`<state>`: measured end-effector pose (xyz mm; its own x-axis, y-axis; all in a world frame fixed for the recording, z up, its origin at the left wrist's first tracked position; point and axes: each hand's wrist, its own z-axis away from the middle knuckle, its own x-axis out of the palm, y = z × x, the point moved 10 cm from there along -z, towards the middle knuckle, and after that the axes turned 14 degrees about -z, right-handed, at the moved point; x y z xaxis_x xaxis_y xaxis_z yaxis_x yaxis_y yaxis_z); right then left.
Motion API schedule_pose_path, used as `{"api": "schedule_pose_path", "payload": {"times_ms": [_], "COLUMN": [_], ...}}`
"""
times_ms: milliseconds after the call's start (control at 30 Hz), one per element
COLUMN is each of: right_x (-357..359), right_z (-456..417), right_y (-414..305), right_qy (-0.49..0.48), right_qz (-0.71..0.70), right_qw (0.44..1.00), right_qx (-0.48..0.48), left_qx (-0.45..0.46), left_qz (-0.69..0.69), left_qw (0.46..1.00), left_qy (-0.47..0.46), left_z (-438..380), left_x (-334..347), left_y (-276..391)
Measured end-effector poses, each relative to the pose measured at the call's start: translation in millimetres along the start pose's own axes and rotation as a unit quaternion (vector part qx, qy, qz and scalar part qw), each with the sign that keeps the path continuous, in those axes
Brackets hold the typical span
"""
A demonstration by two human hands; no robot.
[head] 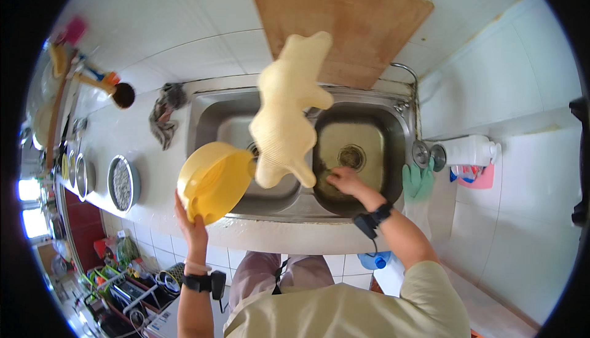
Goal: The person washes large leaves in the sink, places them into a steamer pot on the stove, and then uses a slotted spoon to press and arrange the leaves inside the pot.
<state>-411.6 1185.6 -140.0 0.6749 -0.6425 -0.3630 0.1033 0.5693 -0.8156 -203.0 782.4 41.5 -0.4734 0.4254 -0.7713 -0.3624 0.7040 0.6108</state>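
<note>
My left hand (192, 229) grips the rim of a yellow plastic basin (212, 176), tilted at the left side of the left steel sink bowl (272, 202). In the right sink bowl (378, 149), my right hand (346, 181) reaches down with curled fingers, just below the drain strainer (351, 157). Something dark or greenish shows by its fingertips, too blurred to tell whether it is held. The bottom of this bowl looks yellowish. A lumpy, ribbed, cream-coloured object (288, 116) of unclear kind stands between the camera and the sink, hiding part of both bowls.
A wooden cutting board (336, 24) leans on the tiled wall behind the sink. Right of it are a green rubber glove (418, 181) and a white bottle (468, 150). On the left counter lie a grey rag (163, 114) and a bowl of grey granular material (122, 185).
</note>
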Motion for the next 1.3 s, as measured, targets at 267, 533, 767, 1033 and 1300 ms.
{"api": "schedule_pose_path", "payload": {"times_ms": [267, 533, 767, 1033, 1300], "right_x": [-93, -28, 144, 426, 738], "right_z": [42, 82, 145, 138, 157], "right_y": [-42, -152, -347, -491, -614], "right_qy": [0.150, 0.099, -0.013, -0.158, -0.323], "right_qz": [0.105, 0.193, 0.228, 0.233, 0.367], "right_qw": [0.978, 0.953, 0.864, 0.797, 0.643], "right_qx": [-0.103, -0.210, -0.450, -0.535, -0.590], "left_qx": [0.052, -0.349, -0.383, -0.274, -0.354], "left_qz": [-0.156, 0.141, 0.376, 0.646, 0.598], "left_qw": [0.986, 0.906, 0.777, 0.672, 0.718], "left_qy": [-0.042, -0.192, -0.328, -0.238, -0.041], "left_z": [-30, 13, 65, 100, 140], "left_x": [12, 61, 63, -174, -376], "left_y": [81, -27, -34, -154, -394]}}
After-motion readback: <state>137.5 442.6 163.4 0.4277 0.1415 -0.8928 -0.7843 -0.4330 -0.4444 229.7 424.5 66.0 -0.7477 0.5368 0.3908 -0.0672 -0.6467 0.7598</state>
